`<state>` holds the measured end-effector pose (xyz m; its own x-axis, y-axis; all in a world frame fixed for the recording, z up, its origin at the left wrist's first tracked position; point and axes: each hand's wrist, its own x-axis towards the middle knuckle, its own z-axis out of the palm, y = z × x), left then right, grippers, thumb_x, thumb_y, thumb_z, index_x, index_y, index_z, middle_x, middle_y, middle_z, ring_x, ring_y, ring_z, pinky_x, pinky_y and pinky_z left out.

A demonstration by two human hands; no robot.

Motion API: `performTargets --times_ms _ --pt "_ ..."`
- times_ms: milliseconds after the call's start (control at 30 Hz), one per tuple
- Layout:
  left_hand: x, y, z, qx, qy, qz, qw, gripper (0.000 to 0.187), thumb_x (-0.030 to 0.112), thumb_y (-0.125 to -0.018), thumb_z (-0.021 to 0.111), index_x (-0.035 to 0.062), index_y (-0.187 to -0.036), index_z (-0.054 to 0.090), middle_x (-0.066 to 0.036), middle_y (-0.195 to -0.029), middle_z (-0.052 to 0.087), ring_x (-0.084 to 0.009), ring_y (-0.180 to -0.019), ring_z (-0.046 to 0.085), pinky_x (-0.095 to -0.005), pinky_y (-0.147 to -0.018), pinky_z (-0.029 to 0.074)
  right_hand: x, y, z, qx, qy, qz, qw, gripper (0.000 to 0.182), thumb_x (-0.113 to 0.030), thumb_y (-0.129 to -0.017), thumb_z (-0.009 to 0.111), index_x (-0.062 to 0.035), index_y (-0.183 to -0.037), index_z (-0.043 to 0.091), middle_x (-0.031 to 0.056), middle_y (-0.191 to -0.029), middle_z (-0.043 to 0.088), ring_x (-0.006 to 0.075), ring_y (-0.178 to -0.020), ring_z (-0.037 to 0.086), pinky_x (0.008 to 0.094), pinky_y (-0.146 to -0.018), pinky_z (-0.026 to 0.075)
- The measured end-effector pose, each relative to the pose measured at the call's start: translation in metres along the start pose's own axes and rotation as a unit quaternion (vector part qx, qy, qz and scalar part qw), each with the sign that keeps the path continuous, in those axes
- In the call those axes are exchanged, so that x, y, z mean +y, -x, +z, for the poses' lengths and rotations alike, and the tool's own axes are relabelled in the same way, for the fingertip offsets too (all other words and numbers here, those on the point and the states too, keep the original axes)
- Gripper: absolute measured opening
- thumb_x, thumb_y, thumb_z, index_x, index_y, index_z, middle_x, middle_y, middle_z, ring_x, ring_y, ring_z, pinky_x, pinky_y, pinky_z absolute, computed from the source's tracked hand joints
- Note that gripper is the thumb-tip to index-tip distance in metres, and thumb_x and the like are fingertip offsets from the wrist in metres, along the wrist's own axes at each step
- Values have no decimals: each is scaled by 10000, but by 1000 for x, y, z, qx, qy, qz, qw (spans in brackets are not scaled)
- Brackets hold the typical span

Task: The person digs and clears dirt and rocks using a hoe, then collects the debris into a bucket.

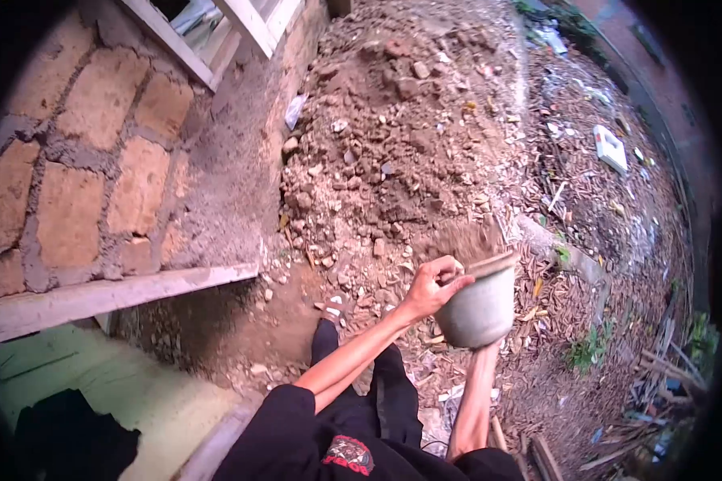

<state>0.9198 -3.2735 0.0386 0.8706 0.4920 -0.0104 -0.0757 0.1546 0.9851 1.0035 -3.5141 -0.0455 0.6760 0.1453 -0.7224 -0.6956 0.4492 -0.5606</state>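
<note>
The left hand (435, 282) was closed on the rim of a grey bucket (477, 309), and the right hand (484, 346) sat under its base, its grip hidden. The bucket hung tilted above the rubble heap (393, 136), near the brick wall (96, 160), dirt (467, 239) spilling out

Daylight, soft and even, no hard shadows. Rubble (401, 136) brightest, slightly washed out. Deeper shade under plank (112, 293) and at lower left. Strong fisheye: wall (96, 152) courses bow, black vignette rings frame, corners lost. Motion blur on soil above bucket (480, 309). Far right edge smeared, soft. Overall sharpness moderate, compression grain visible.
</note>
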Motion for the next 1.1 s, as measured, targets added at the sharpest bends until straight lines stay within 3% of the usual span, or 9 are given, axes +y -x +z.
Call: performTargets --times_ms 200,300,567,700,767,900,933,1033,1100 --pt "-77 -62 53 180 133 -60 973 397 317 -821 789 103 -751 462 87 -632 319 -47 -597 351 -234 -568 326 -101 -16 85 1 181 -58 982 815 -710 -898 343 -116 -1456 354 149 -1491 360 322 -1357 361 545 -1080 335" --pt "-90 -99 79 228 223 -88 944 328 382 -874 725 96 -811 578 73 -744 529 -45 -649 439 -218 -614 357 -136 -48 96 -42 263 -169 949 841 -697 -896 409 -99 -1479 317 138 -1511 326 309 -1368 342 492 -1112 295" --pt "-62 -152 109 259 252 -128 924 425 508 -908 626 107 -771 619 60 -718 515 -72 -665 429 -270 -616 365 -187 -19 187 -56 401 -489 773 582 -562 -978 434 -13 -1158 507 119 -1135 554 210 -1044 522 392 -944 404" --pt "-57 -143 113 323 226 -211 895 483 499 -897 634 21 -960 650 -24 -918 634 -134 -834 560 -330 -776 458 -189 -77 146 97 561 -485 664 680 -587 -920 537 5 -1254 491 200 -1254 505 315 -1197 470 433 -1045 342" --pt "-102 -139 126 343 265 -104 895 565 472 -900 645 -17 -1182 634 -77 -1144 650 -160 -1038 568 -327 -957 419 -177 -42 178 107 530 -480 691 717 -590 -891 584 -20 -1312 478 195 -1295 480 329 -1236 444 437 -1070 316" --pt "-88 -141 119 287 276 -241 885 735 585 -851 648 -60 -1194 565 -100 -1159 603 -171 -1044 518 -318 -951 390 -178 -17 181 101 519 -537 657 657 -566 -883 613 -8 -1208 487 155 -1230 440 318 -1196 439 441 -1047 332" --pt "-67 -146 123 307 284 -136 898 630 574 -869 633 -22 -1070 605 -60 -1037 606 -148 -961 519 -304 -889 406 -180 -1 193 73 494 -531 685 683 -586 -872 614 -12 -1219 488 153 -1251 428 320 -1229 411 476 -1043 341" --pt "-50 -150 117 320 292 -190 881 463 477 -933 598 32 -805 628 32 -739 563 -92 -729 492 -287 -709 418 -167 -14 190 101 475 -489 724 788 -691 -837 562 -34 -1264 483 172 -1270 421 372 -1234 390 618 -1004 329" --pt "-56 -149 120 343 259 -101 897 411 428 -945 605 45 -799 642 47 -710 541 -83 -698 481 -269 -661 408 -182 -37 174 98 525 -470 702 746 -658 -905 476 -12 -1276 475 169 -1258 449 329 -1226 411 505 -1053 306"
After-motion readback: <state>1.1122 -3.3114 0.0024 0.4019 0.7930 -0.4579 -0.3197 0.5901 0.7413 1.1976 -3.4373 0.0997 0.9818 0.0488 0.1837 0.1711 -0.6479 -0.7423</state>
